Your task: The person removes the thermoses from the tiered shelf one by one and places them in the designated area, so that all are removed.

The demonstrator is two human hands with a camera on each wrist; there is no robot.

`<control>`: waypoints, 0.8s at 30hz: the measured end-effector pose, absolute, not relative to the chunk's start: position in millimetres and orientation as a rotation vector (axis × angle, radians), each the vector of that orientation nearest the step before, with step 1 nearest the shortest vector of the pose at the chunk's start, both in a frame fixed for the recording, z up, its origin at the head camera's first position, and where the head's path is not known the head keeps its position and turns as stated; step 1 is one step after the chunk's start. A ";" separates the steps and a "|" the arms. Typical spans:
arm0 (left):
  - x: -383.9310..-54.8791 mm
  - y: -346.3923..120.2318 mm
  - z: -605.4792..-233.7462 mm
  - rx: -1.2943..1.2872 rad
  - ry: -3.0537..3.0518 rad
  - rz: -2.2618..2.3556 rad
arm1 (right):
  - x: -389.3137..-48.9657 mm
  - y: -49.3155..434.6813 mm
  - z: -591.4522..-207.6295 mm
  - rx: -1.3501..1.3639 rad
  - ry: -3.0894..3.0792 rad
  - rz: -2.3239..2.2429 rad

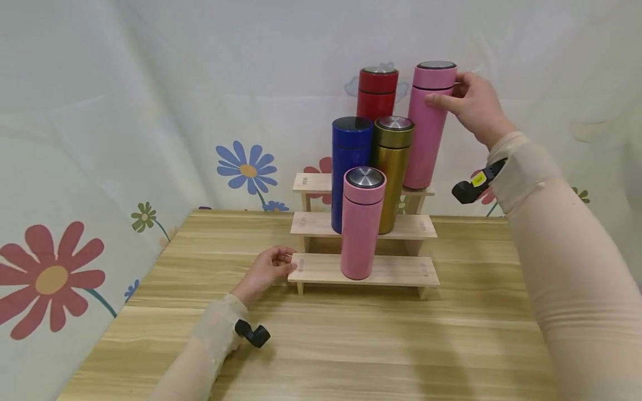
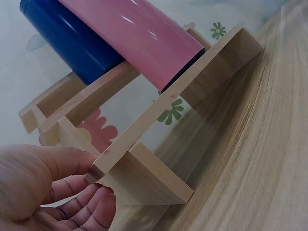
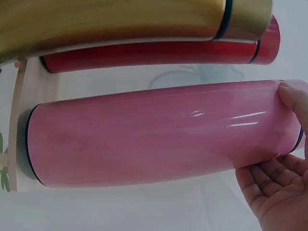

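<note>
A tall pink thermos [image 1: 428,133] stands at the right end of the top step, its base right at the board. My right hand [image 1: 478,106] grips it just below the lid, thumb on the near side and fingers around the far side, as the right wrist view shows. My left hand [image 1: 268,273] pinches the left end of the bottom step of a three-step wooden display stand [image 1: 401,270]; in the left wrist view the thumb lies at the board's end and the fingers curl below. On that bottom step stands a second pink thermos [image 1: 361,234].
The middle step bears a blue thermos [image 1: 351,167] and a gold thermos [image 1: 393,178], close together. Behind them a red thermos [image 1: 377,97] is partly hidden. The stand sits on a wood-grain table [image 1: 326,345] before a flowered curtain [image 1: 175,83].
</note>
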State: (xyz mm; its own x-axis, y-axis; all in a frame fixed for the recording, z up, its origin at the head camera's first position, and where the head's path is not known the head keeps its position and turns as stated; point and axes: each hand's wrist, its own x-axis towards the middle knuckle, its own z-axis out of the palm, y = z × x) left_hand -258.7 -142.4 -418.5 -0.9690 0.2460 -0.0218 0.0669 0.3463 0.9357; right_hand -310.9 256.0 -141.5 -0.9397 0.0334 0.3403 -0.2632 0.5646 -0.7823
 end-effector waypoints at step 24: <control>-258.6 -152.2 -418.1 0.274 2.422 1.704 | -288.0 307.9 -126.5 0.040 -2.425 1.348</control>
